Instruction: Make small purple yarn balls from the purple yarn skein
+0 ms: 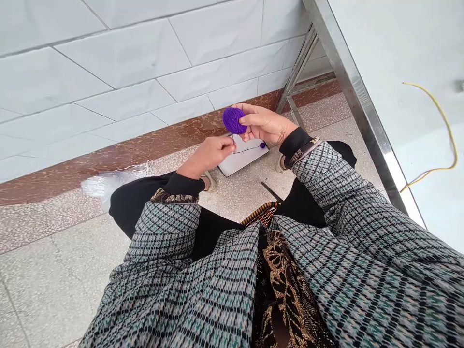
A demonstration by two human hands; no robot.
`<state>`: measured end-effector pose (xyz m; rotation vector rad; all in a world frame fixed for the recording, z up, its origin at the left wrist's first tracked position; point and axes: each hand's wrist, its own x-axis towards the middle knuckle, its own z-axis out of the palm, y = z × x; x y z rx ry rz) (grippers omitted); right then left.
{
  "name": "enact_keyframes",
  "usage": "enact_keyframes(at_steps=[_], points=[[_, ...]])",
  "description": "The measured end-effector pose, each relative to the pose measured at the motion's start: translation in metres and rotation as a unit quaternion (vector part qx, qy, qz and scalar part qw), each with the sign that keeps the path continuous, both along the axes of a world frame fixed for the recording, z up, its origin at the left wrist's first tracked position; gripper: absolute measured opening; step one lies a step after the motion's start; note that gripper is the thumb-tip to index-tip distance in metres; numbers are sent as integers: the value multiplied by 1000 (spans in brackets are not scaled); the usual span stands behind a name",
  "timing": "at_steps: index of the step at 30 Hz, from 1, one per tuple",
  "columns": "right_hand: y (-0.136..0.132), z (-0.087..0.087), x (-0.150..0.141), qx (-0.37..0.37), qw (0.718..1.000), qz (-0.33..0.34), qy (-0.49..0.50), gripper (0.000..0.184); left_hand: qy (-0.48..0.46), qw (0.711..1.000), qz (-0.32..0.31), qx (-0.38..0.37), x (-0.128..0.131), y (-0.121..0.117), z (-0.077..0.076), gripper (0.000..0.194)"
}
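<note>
In front of me my right hand (266, 123) is closed around a ball of purple yarn (234, 120), with the thumb pressed on its side. Just below and to the left, the fingers of my left hand (215, 151) are pinched together on a thin yarn strand near the ball. Under both hands a white board (241, 162) with a dark edge rests on the floor. A much smaller purple yarn ball (262, 145) shows at its right side, and a thin dark strand runs from there toward my left hand.
A steel-framed table (357, 92) stands at the right, with a bent yellow cord (451, 140) on its white top. Clear plastic with white string (103, 186) lies by my left knee. Striped woven cord (261, 212) shows between my legs. A tiled wall (145, 58) rises ahead.
</note>
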<state>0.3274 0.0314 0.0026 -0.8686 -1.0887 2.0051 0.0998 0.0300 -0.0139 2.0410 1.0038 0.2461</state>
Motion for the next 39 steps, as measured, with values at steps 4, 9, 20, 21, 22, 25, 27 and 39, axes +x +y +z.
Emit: enact_keyframes(at_steps=[4, 9, 20, 21, 22, 25, 27, 39], points=[[0, 0, -5, -16, 996, -62, -67, 32, 3, 996, -81, -25, 6, -8, 5, 31], [0, -2, -7, -5, 968, -61, -243, 40, -33, 999, -35, 16, 1, -6, 13, 26], [-5, 3, 1, 24, 988, 149, -44, 50, -67, 984, 151, 71, -10, 11, 1, 14], [-4, 4, 1, 24, 993, 118, -15, 52, -66, 986, 142, 58, -8, 10, -1, 14], [-2, 5, 0, 19, 997, 71, 3, 52, -66, 989, 128, 42, -6, 9, -3, 16], [3, 8, -4, -27, 994, -104, -22, 35, -64, 997, 51, -11, 2, 2, -3, 20], [6, 5, -7, -53, 979, -175, -94, 26, -62, 998, -2, -32, 5, -3, 2, 22], [-2, 3, -2, -15, 991, 114, -72, 44, -62, 985, 159, 41, -12, 13, 5, 17]])
